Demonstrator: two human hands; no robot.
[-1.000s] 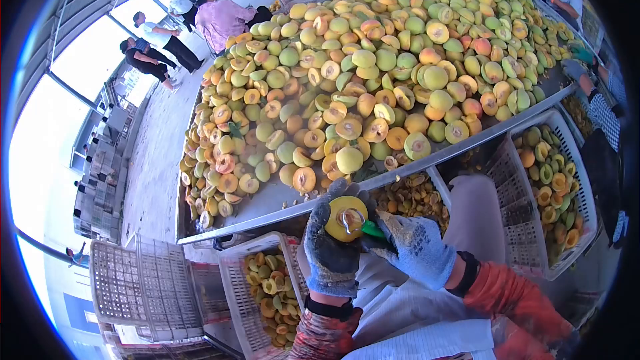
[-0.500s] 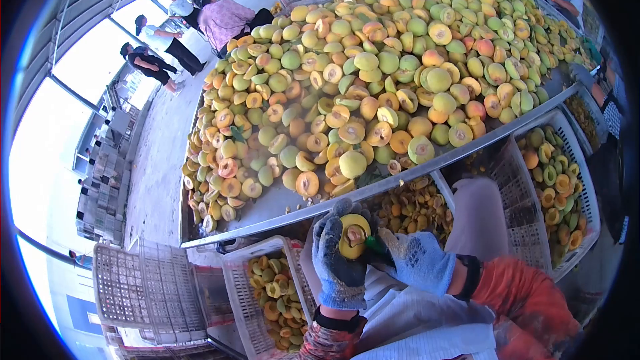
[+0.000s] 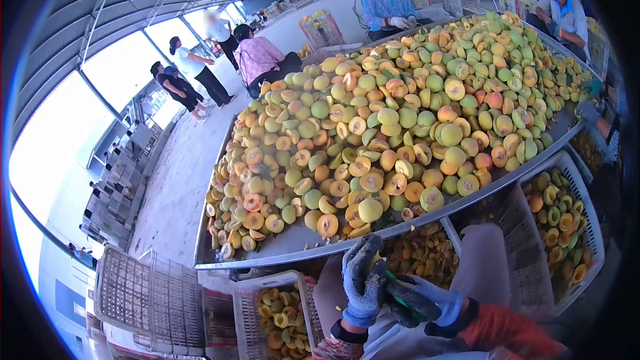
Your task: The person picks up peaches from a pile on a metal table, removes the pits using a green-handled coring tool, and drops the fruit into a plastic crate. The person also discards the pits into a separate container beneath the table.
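Observation:
My left hand [image 3: 363,283], in a blue glove with a dark coated palm, is curled in front of the table edge. A sliver of yellow apricot [image 3: 382,252] shows between its fingers; most of the fruit is hidden. Close against it, my right hand [image 3: 427,299], gloved too, is closed around a green-handled tool [image 3: 403,301] whose working end I cannot see. Beyond both hands, a large heap of apricots [image 3: 373,153], many halved, some with pits showing, covers the metal table [image 3: 280,253].
A crate of apricot halves [image 3: 243,313] stands left of my knees, another white crate [image 3: 590,227] to the right. Between my knees a container holds fruit scraps [image 3: 420,253]. Stacked crates [image 3: 150,300] stand far left. Co-workers sit around the table; several people stand behind.
The view has tilted up, showing more of the people across the table. Both hands have turned and drawn together; the cut apricot face that showed in my left hand is now mostly hidden.

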